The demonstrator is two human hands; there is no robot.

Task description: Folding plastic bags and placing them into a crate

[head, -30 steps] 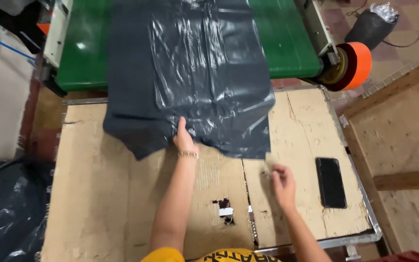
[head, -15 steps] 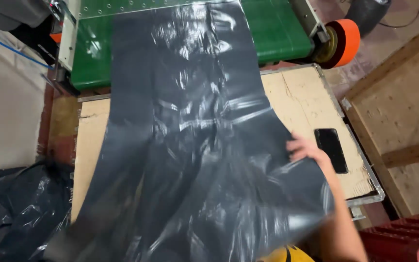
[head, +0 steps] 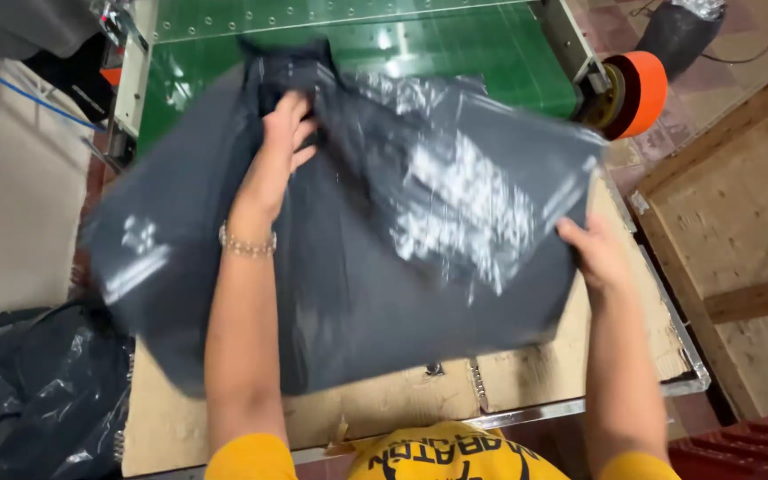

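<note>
A large dark grey plastic sheet (head: 402, 258) lies folded over the cardboard-covered table (head: 526, 382), its far end still on the green conveyor belt (head: 455, 44). My left hand (head: 284, 133) reaches forward and grips a bunched part of the sheet near the conveyor. A bracelet sits on that wrist. At the sheet's right edge my right hand (head: 593, 253) holds the plastic, thumb on top. The sheet is blurred with motion at its left side.
An orange roller wheel (head: 637, 93) sits at the conveyor's right end. A heap of black plastic (head: 37, 391) lies on the floor at the left. Wooden boards (head: 740, 231) stand to the right, with a red crate (head: 744, 449) at the bottom right.
The sheet was pulled off the conveyor toward me, then folded back over itself. My left hand moved from its near edge to its far end. The phone on the table is now covered.
</note>
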